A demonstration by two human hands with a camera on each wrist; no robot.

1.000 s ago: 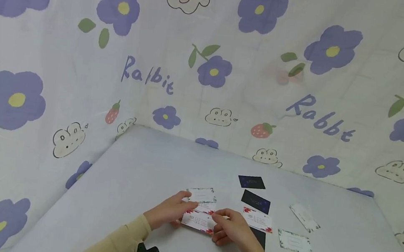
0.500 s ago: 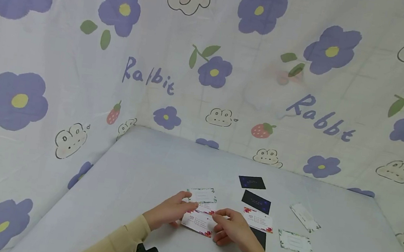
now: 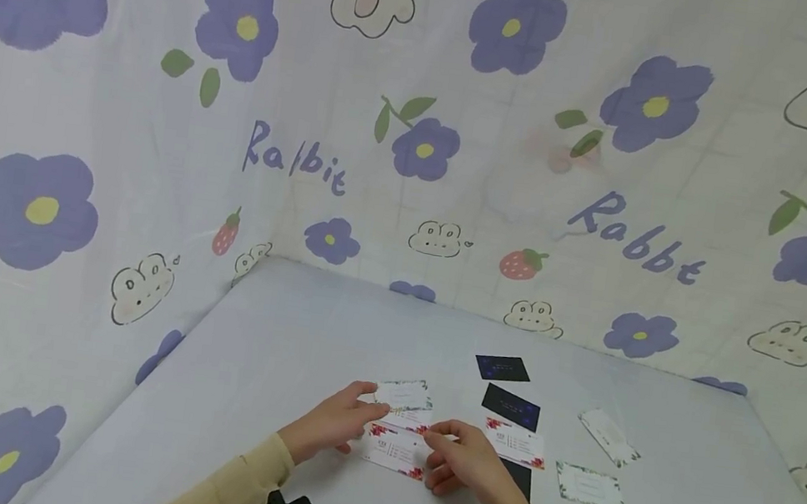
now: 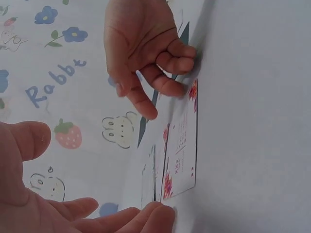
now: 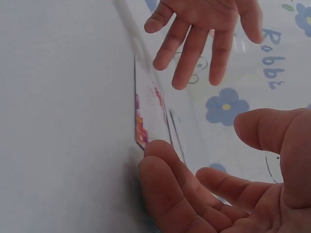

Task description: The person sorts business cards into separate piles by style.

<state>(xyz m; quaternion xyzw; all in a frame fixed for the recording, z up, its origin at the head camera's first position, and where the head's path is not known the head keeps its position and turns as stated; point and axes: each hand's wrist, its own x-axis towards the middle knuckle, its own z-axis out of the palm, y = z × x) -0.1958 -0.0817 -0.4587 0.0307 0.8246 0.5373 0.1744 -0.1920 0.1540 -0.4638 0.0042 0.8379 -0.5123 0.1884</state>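
In the head view, the nearest business card (image 3: 394, 454), white with red flower corners, lies on the table between both hands. A second red-flowered card (image 3: 409, 419) is just beyond it, partly covered by a green-leaf card (image 3: 404, 393). My left hand (image 3: 331, 421) hovers along the left edges of these cards, fingers extended and thumb apart. At their right side is my right hand (image 3: 471, 464), loosely bent, its fingertips close to the near card's corner. Both wrist views show nothing between thumb and fingers of either hand.
Right of my right hand lie two dark cards (image 3: 511, 407), a red-flowered card (image 3: 516, 444) and another dark card (image 3: 518, 478) partly hidden by the wrist. Two green-leaf cards (image 3: 591, 488) are farther right. A flower-printed curtain (image 3: 409, 202) borders the white table (image 3: 305, 316).
The near red-flowered card has shifted slightly toward me, showing more of its top edge. My left hand has drawn back a little to the left; the right hand has barely moved.
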